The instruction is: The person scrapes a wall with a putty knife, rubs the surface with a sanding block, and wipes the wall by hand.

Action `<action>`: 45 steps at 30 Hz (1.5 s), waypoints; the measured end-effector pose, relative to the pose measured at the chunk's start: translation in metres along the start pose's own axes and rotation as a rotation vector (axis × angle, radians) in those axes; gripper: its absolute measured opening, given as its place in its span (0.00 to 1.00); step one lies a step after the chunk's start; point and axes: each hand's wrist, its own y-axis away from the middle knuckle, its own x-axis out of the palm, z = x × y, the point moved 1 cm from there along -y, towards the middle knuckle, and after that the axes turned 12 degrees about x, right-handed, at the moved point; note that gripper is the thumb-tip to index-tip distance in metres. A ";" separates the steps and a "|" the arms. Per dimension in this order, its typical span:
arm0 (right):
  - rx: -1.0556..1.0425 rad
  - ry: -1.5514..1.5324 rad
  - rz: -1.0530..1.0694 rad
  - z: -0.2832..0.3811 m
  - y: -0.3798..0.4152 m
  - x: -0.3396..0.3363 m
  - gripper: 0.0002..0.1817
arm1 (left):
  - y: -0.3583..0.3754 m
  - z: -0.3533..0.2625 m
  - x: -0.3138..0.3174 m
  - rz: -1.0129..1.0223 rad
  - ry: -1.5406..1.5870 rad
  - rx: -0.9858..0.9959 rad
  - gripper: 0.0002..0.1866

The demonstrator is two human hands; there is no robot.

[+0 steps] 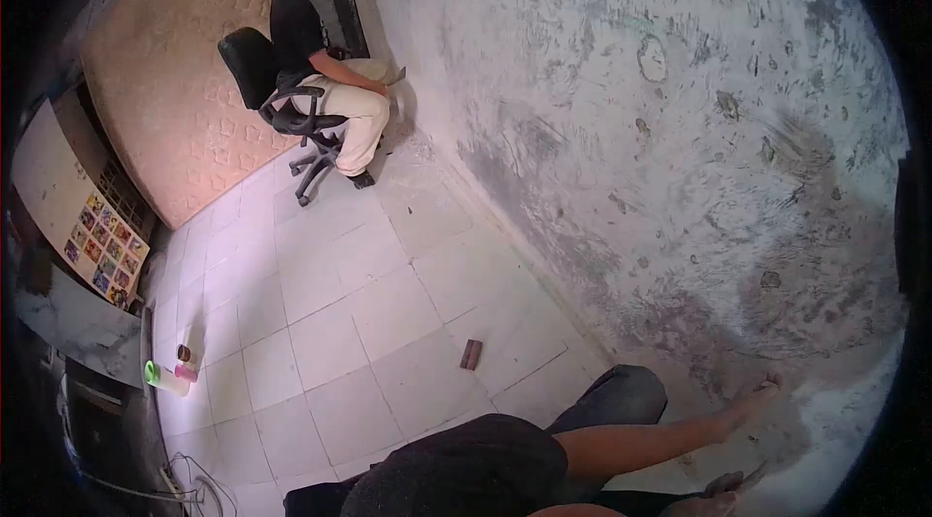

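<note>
My left arm stretches out to the right, and my left hand (pixel 754 402) rests against the rough, patchy plaster wall (pixel 621 138). Its fingers look extended on the surface, with nothing seen in them. Lower down, near the bottom edge, my right hand (pixel 720 496) is close to the same wall, its fingers closed around a thin flat-bladed tool (pixel 749 478). The handle and the exact kind of tool are hidden in shadow. My bent knee in dark trousers (pixel 621 395) is beside my left forearm.
A person in a black shirt (pixel 294 36) sits on an office chair (pixel 250 70), holding a flat blade (pixel 397 76) near the wall. A brown two-part block (pixel 471 354) lies on the tiled floor (pixel 330 342). Bottles (pixel 167 378), a leaning mattress (pixel 184 70) and cables (pixel 199 488) are left.
</note>
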 end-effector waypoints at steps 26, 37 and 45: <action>-0.167 -0.111 0.338 0.002 0.037 0.000 0.39 | 0.006 -0.015 -0.023 -0.221 -0.217 -0.349 0.23; 0.179 -0.726 -0.093 -0.014 -0.081 -0.046 0.44 | 0.016 -0.002 0.021 0.096 -0.446 -0.040 0.15; 0.380 -0.693 -0.126 -0.052 -0.057 0.008 0.43 | 0.031 0.021 0.027 0.210 -0.544 0.109 0.18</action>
